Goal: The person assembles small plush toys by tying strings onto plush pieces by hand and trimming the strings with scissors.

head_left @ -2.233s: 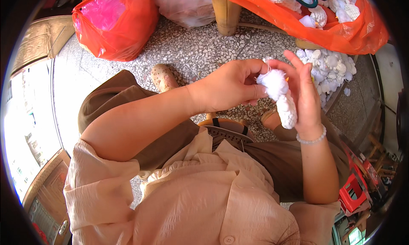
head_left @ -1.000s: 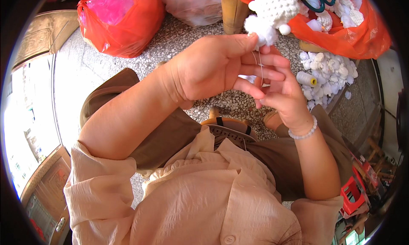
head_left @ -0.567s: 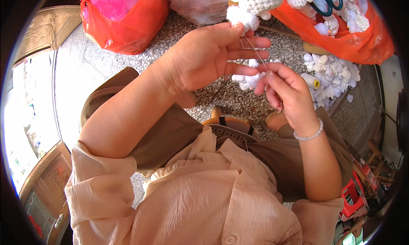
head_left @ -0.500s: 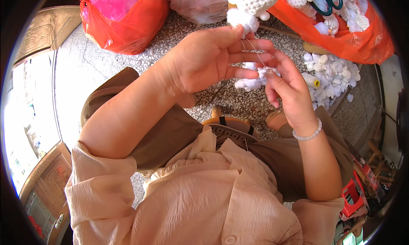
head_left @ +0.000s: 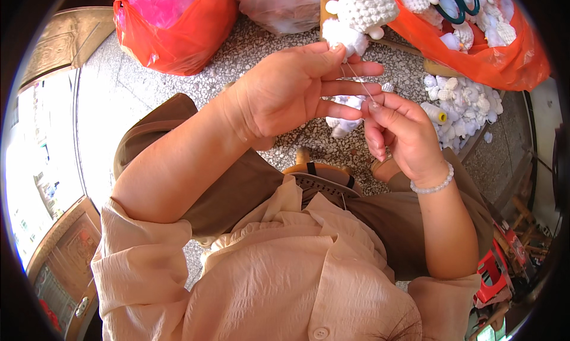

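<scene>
Above the speckled floor [head_left: 258, 53], the left hand [head_left: 291, 86] is raised with the white crocheted piece [head_left: 367, 7] sticking up past its thumb. Thumb and forefinger are closed on the fluffy white tuft [head_left: 344, 37] at the lower end of that piece, while the other three fingers fan out, apart from one another. Gripping only the tuft leaves the rounded, knobbly body free and uncrushed, and the spread fingers seem to give the thin white thread [head_left: 360, 80] room to pass.

That thread runs from below the tuft to the right hand [head_left: 404, 124], whose thumb and forefinger are pinched together on it, the remaining fingers loosely curled. Holding the two ends apart appears to keep the strand straight and easy to see.

Behind the left hand's fingers lie more white pieces [head_left: 344, 106], partly hidden; what they rest on I cannot tell. To the right, a yellow-cored spool [head_left: 433, 113] sits at the edge of the white pile [head_left: 466, 103], probably to be within reach. Farther up, the open orange bag [head_left: 499, 68] keeps similar pieces together, with green-handled scissors [head_left: 457, 8] on top, where they are easily found.
</scene>
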### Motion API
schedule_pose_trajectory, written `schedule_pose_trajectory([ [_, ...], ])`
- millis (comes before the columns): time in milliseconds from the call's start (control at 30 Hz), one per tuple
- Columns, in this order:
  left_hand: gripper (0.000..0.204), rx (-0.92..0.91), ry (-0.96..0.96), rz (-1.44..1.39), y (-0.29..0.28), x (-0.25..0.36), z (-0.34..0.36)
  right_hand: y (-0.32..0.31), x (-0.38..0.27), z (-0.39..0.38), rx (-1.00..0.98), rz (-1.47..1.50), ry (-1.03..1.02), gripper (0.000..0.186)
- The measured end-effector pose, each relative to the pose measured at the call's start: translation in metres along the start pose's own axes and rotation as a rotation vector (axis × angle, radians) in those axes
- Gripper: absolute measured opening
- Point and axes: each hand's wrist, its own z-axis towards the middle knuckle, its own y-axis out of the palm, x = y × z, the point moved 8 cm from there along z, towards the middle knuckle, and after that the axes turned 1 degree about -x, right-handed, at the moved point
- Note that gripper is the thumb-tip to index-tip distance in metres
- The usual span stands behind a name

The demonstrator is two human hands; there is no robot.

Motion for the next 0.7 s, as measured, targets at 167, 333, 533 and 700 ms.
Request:
schedule_pose_trajectory([
  [167, 0.033, -0.016, -0.008, -0.033, -0.008, -0.003, 0.003, -0.003, 0.003, 0.002, 0.048, -0.072, -0.011, 0.020],
  [333, 0.033, 0.035, -0.028, -0.148, -0.006, -0.008, 0.004, -0.007, 0.000, 0.005, 0.131, -0.195, -0.109, 0.028],
  [533, 0.035, 0.041, -0.023, -0.001, -0.003, -0.013, 0.002, -0.005, -0.023, -0.001, 0.173, -0.075, -0.372, 0.059],
  [700, 0.030, 0.007, -0.093, 0.270, 0.006, -0.028, 0.002, -0.009, -0.031, -0.003, 0.333, -0.135, -0.439, 0.025],
])
